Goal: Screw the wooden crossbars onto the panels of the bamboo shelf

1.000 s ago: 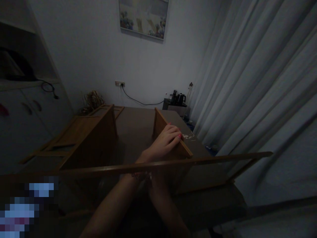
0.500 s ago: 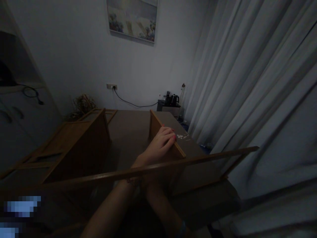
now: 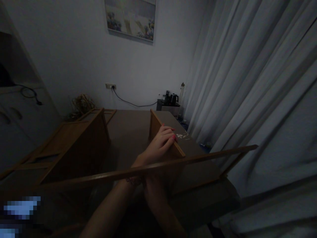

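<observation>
My left hand point(image 3: 161, 141) lies over the top edge of an upright wooden panel point(image 3: 155, 123), its fingers wrapped over the far side. This panel stands on a brown tabletop point(image 3: 128, 127). A long wooden rail point(image 3: 198, 159) of a frame runs across in front, and my left forearm passes behind it at the wrist. My right hand point(image 3: 151, 185) is low, behind or below the rail near my left wrist. Shadow hides its fingers, so what it touches cannot be made out. To the left stands a larger wooden panel section point(image 3: 76, 145) with slatted frame parts.
Small white scraps point(image 3: 181, 135) lie on the tabletop right of the panel. A black kettle point(image 3: 174, 99) sits on a small cabinet point(image 3: 168, 108) at the back. Grey curtains point(image 3: 237, 79) hang along the right. White cupboards point(image 3: 17, 122) stand at the left.
The view has shifted very slightly. My left hand keeps its place on the panel, and my right hand stays low behind the rail.
</observation>
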`<state>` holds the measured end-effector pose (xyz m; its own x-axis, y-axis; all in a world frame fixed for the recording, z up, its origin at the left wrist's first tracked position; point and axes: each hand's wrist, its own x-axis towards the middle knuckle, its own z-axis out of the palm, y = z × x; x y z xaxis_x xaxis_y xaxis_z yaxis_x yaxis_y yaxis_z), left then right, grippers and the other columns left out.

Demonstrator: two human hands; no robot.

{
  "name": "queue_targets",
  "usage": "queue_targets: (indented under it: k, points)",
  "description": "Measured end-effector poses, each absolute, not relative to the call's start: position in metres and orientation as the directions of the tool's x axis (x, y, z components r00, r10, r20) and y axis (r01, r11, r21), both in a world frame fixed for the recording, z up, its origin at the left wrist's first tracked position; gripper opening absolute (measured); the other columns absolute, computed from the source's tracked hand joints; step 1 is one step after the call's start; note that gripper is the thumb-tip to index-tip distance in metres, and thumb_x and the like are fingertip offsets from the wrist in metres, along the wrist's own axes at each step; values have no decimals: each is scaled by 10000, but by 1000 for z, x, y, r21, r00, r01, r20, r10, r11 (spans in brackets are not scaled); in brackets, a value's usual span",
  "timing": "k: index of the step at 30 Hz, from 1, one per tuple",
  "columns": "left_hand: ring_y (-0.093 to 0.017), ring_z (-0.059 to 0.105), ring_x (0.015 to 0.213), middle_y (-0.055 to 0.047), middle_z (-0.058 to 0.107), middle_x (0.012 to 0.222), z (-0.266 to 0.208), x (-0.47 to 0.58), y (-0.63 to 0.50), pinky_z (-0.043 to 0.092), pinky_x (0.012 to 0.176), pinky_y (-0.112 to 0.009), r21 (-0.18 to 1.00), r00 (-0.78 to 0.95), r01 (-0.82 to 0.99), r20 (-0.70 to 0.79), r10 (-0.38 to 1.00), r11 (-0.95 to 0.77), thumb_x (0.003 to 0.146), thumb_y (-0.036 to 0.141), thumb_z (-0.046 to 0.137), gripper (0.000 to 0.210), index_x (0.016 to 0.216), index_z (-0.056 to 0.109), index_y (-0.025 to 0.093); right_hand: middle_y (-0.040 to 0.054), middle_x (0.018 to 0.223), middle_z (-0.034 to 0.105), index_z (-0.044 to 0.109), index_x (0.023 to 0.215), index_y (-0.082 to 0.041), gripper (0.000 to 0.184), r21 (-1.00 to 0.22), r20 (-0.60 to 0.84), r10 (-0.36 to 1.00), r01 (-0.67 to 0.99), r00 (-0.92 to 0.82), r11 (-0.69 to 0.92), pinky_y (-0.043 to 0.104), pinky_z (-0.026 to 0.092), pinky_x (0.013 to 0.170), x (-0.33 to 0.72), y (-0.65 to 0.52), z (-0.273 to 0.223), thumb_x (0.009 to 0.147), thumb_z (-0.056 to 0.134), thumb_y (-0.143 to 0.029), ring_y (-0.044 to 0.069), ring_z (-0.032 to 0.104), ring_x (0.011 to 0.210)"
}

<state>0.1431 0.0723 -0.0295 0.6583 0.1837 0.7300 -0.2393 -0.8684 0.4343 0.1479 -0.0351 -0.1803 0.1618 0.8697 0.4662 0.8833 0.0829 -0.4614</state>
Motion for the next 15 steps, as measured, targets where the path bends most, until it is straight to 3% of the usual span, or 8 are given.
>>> queue_targets:
  k: [5,8,12,15]
  points:
    - [-200,466,1209,-60,625,998,-32,145,74,175,1212,-491,423,676,-255,721,152,-870,1027,382,247,398,854,547,187,53,868,699,634,935,-234,220,-394,637,759,903,136,168,325,550,750,160,-53,-172,914,444,-123,213,670,825]
    - [-195,474,1205,-63,618,1005,-33,147,74,163,1217,-490,430,672,-263,724,155,-864,1028,380,241,395,850,535,187,28,771,669,598,893,-227,224,-320,740,671,903,49,288,264,529,658,165,-63,-168,954,392,-164,167,650,706]
    - [-198,477,1222,-70,626,995,-30,145,68,190,1209,-489,446,662,-267,729,173,-854,1025,353,267,378,846,552,183,8,703,637,567,891,-232,235,-173,845,531,911,-58,375,256,509,645,167,-80,-166,987,355,-203,143,622,632]
    - [-190,503,1189,-60,634,991,-25,140,63,175,1215,-476,438,684,-239,709,170,-866,1025,333,262,369,862,558,185,-8,692,624,555,896,-223,214,-154,915,404,934,11,323,263,496,683,172,-92,-167,995,368,-188,124,612,621]
